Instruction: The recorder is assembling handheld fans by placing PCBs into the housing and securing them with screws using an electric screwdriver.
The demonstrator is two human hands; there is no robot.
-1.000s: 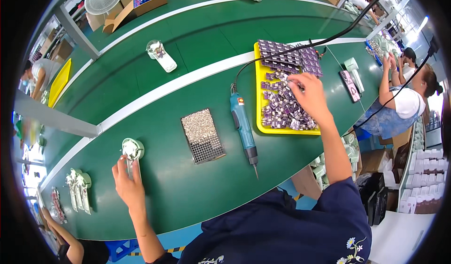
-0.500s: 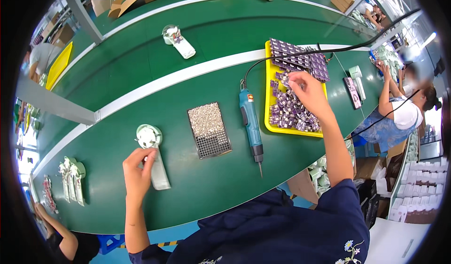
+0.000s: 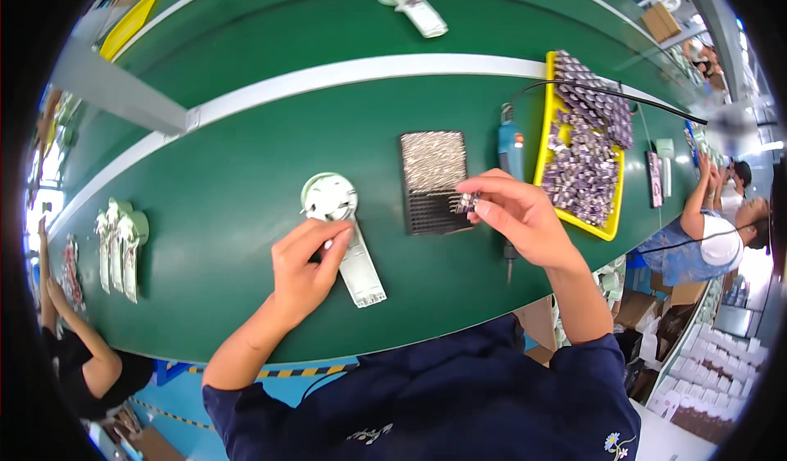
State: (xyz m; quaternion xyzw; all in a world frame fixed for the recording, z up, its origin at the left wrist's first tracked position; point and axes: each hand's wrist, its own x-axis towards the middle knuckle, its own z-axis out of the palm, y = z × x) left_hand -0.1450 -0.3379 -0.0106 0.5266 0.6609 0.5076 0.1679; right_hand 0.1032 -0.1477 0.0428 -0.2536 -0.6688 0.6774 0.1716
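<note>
My right hand [image 3: 525,215] pinches a small purple circuit board [image 3: 466,203] between thumb and fingers, above the lower part of a black screw tray [image 3: 434,162]. Silvery screws fill that tray's upper part. To its left, a pale green and white handheld fan housing [image 3: 362,272] lies on the green table, its round head away from me. My left hand [image 3: 307,268] is closed at its neck, thumb and forefinger pinched where head meets handle. A small white bit shows between those fingers, too small to name.
A yellow tray [image 3: 610,233] of purple boards stands right, beside a teal electric screwdriver [image 3: 510,145] partly behind my right hand. Several fan housings [image 3: 121,248] lie left; another [image 3: 422,14] lies beyond the white rail [image 3: 344,69]. Co-workers sit at both sides.
My right hand has left the yellow tray and come left over the screw tray with a circuit board. My left hand stays at the fan housing's neck. The whole view has shifted.
</note>
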